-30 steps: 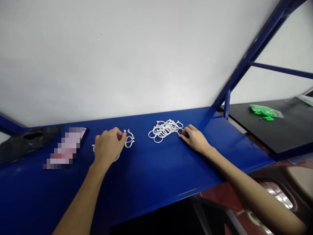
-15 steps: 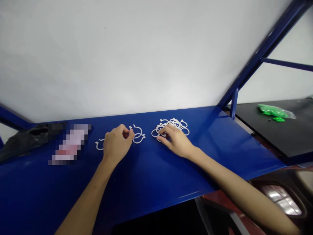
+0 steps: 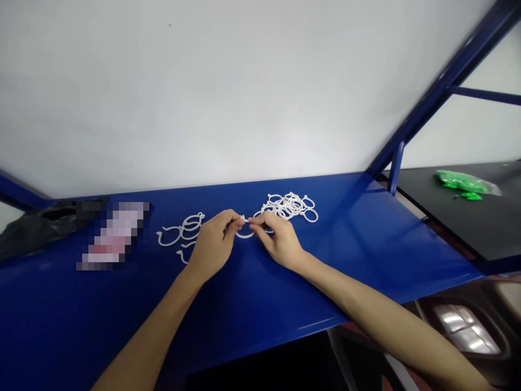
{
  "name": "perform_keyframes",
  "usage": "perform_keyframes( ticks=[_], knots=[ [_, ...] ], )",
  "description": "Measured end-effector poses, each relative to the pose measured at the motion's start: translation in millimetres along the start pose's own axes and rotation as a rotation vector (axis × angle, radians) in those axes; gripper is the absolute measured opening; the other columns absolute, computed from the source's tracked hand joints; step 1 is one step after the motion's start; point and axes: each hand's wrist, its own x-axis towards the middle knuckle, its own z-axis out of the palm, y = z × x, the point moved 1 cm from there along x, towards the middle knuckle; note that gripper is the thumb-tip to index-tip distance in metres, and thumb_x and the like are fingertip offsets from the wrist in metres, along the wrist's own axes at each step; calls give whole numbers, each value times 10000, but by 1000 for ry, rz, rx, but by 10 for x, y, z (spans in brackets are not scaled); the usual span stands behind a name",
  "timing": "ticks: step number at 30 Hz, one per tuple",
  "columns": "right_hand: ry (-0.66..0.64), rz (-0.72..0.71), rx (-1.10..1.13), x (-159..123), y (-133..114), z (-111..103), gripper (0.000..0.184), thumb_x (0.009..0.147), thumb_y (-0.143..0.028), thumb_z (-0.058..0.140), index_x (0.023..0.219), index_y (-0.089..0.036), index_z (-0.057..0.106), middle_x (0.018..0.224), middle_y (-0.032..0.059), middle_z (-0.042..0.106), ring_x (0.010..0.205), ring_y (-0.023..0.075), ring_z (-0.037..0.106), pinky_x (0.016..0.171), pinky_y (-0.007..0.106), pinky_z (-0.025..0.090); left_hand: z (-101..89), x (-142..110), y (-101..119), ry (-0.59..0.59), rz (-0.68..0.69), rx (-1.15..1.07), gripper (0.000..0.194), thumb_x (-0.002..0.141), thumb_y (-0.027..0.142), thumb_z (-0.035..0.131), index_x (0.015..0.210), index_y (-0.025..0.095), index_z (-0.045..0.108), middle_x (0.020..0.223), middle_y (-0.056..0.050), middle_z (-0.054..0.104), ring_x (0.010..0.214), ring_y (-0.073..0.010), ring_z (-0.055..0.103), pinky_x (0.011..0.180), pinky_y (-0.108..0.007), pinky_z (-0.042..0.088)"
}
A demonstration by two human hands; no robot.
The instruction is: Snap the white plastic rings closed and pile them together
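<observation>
Both hands meet over the middle of a blue shelf (image 3: 260, 293). My left hand (image 3: 211, 247) and my right hand (image 3: 279, 241) each pinch one end of a single white plastic ring (image 3: 245, 233), held just above the surface. A pile of several white rings (image 3: 291, 205) lies just beyond my right hand. To the left of my left hand lie a few separate white rings (image 3: 183, 231), spread flat on the shelf.
A blurred flat object (image 3: 114, 234) and a dark bag (image 3: 32, 231) lie at the shelf's left end. A white wall rises behind. A blue frame post (image 3: 396, 160) divides off a black table (image 3: 468, 217) carrying a green plastic bag (image 3: 464, 182).
My right hand has taken a ring from the pile and moved left. My left hand has left the spread rings and moved right to meet it; both now pinch the ring.
</observation>
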Motion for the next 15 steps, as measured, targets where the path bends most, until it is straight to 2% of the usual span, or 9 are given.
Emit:
perform_keyframes(
  ticks=[7, 10, 13, 15],
  knots=[
    [-158, -148, -58, -78, -2, -106, 146, 1023, -226, 480, 1000, -191, 620, 954, 81, 677, 875, 173, 648, 790, 311, 531, 78, -46, 3, -9, 80, -71, 280, 987, 319, 464, 733, 207, 510, 670, 44, 517, 598, -112, 486, 599, -237, 385],
    [-141, -152, -76, -42, -50, -142, 116, 1013, -223, 510, 1023, -201, 623, 957, 68, 690, 877, 171, 656, 796, 309, 537, 48, -33, -12, -25, 113, -70, 267, 995, 341, 459, 782, 211, 552, 709, 32, 562, 632, -121, 515, 625, -244, 413],
    [-82, -119, -130, 18, -89, -252, 140, 983, -208, 579, 1115, -203, 625, 931, 42, 708, 853, 162, 670, 799, 298, 544, -14, 1, -60, -66, 135, 22, 247, 989, 402, 474, 936, 232, 646, 888, -7, 670, 809, -165, 597, 759, -286, 474],
    [-62, -122, -216, 26, -84, -405, 162, 968, -209, 608, 1128, -206, 637, 935, 40, 712, 868, 169, 672, 812, 306, 548, -45, 20, -125, -69, 101, 167, 279, 991, 405, 460, 1082, 241, 667, 1045, -41, 698, 979, -216, 605, 892, -357, 479]
  ],
)
